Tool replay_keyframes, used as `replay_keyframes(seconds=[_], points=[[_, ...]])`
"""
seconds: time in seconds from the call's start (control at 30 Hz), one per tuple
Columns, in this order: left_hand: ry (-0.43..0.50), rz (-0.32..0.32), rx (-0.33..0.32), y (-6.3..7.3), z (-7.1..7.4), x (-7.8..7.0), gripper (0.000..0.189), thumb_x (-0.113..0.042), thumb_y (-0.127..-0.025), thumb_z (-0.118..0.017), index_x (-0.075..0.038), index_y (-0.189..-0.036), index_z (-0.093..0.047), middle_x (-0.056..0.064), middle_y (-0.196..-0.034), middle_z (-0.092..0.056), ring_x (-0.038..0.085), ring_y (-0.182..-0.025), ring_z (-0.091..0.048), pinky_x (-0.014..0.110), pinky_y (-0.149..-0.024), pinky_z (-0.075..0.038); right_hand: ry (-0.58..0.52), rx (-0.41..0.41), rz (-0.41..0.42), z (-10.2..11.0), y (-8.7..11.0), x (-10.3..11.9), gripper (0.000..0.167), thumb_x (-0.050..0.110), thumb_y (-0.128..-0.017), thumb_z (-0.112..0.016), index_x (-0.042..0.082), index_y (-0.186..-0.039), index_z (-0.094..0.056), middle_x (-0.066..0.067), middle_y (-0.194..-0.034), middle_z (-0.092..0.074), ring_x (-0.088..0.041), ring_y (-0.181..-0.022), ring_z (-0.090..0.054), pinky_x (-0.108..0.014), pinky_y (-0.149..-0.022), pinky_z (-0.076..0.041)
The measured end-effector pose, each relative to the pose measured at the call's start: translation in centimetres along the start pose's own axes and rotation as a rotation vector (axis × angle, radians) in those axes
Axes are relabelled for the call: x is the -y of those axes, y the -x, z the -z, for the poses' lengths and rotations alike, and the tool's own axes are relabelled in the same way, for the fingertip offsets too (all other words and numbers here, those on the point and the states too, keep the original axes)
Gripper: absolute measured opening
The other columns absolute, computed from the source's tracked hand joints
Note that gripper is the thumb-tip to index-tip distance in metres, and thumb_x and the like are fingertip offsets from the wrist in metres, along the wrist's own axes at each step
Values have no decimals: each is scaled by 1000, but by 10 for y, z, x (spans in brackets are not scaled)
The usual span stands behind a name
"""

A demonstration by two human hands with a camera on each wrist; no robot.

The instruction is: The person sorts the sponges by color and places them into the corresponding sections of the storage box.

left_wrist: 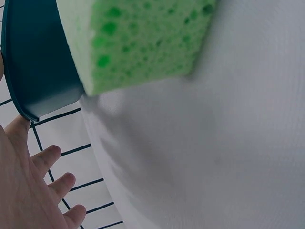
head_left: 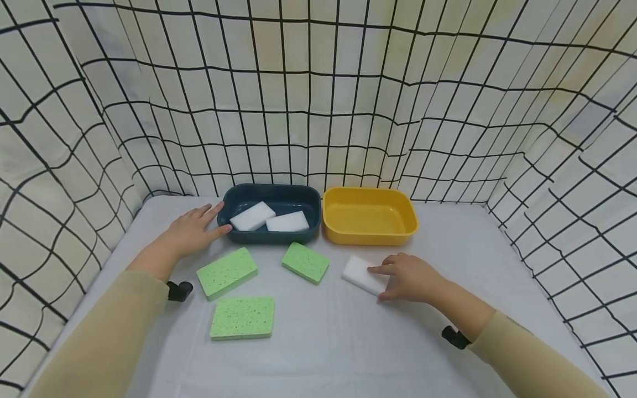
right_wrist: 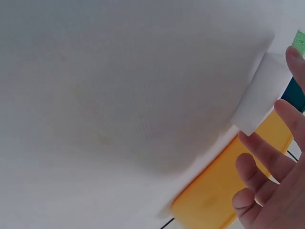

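Observation:
My left hand reaches to the left end of a dark blue bin, its thumb at the front rim and its fingers spread. In the left wrist view one fingertip meets the bin's edge while the other fingers are extended. Two white sponges lie inside that bin. My right hand is over the right end of another white sponge, flat on the table, with the forefinger above it and the thumb beside its near edge. Its fingers look spread around the sponge in the right wrist view.
A yellow bin stands right beside the blue one. Several green sponges lie on the white table, one of them in front of the bins. Black wire grid closes off the back and both sides.

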State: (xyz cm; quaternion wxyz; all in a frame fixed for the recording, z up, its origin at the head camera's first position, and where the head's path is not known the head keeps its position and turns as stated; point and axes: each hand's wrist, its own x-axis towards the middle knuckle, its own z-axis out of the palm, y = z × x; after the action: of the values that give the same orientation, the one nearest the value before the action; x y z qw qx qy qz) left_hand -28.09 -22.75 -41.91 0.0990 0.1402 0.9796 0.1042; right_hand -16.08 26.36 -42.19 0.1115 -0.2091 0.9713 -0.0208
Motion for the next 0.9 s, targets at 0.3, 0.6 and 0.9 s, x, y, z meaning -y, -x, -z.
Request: replay_keyframes(seconds=[0.3,0.6,0.9], points=[[-10,-7,0,-2,-1,0,91,-75,-95,-26,-17,-161,-2,31,-159,-11,58,-141,-12,74,-110,-11,-21,-17,-7,-1,5,-2,59,50,-77,-82,33,-132,-66,4,-116,-68,-19,-106,-60,-42,-93,-52],[-1,-5,4,-1,0,-1,90,-74,-96,-27,-17,-161,-1,31,-159,-11,58,-141,-12,74,-110,-12,-39,-16,10,2,8,-4,52,42,-81,-81,31,-131,-67,1,-122,-67,-22,-112,-60,-45,-96,-52],[-6,-13,4,-2,0,0,90,-74,-96,-27,-17,-161,-1,32,-159,-11,58,-141,-12,74,-110,-12,-59,-28,20,9,10,-10,52,41,-83,-80,31,-133,-66,-1,-129,-64,-25,-118,-58,-48,-99,-50]])
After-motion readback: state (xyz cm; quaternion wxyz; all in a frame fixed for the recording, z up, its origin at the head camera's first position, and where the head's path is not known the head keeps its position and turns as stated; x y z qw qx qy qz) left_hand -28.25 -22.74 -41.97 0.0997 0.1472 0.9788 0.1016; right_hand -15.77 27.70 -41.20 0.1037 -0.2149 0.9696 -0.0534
